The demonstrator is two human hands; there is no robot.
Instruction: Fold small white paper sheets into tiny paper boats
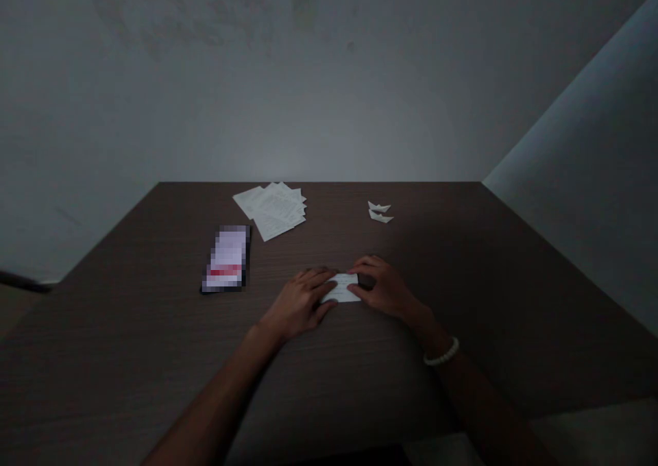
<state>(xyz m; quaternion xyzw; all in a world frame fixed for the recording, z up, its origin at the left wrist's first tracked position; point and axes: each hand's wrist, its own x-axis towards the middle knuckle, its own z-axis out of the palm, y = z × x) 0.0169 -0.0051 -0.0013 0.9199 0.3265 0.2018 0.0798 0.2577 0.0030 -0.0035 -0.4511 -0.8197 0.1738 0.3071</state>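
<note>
A small folded piece of white paper (342,288) lies flat on the dark wood-grain table (360,377), pinched between my hands. My left hand (298,305) presses its fingertips on the paper's left end. My right hand (385,288) holds the right end from the other side, and a white beaded bracelet (441,351) circles that wrist. Beyond the hands, two small folded paper boats (380,211) lie close together, out of reach of my fingers.
A loose stack of printed paper sheets (271,210) lies at the far side of the table. A smartphone (226,259) with a pixelated screen lies to the left. Walls (329,89) bound the table's far and right sides.
</note>
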